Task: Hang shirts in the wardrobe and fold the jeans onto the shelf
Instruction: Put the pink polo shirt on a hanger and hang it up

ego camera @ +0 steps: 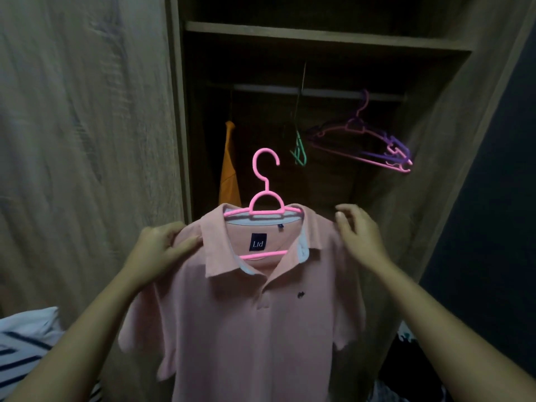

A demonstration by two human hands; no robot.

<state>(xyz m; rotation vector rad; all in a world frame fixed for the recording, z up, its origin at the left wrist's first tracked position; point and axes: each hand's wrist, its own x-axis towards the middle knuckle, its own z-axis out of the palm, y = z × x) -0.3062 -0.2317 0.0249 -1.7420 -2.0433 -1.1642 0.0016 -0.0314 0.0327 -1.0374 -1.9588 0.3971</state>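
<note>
A pale pink polo shirt (255, 320) sits on a pink plastic hanger (265, 181), held up in front of the open wardrobe. My left hand (162, 248) grips the shirt's left shoulder, thumb on the front. My right hand (359, 230) rests on the right shoulder with fingers spread and loosely curled. The hanger's hook is free in the air, well below the wardrobe rail (319, 91). No jeans are in view.
An orange garment (229, 166) hangs at the rail's left end. Empty pink and purple hangers (374, 143) and a green one (300, 150) hang to the right. A shelf (319, 34) runs above the rail. Striped fabric (26, 346) lies at the lower left.
</note>
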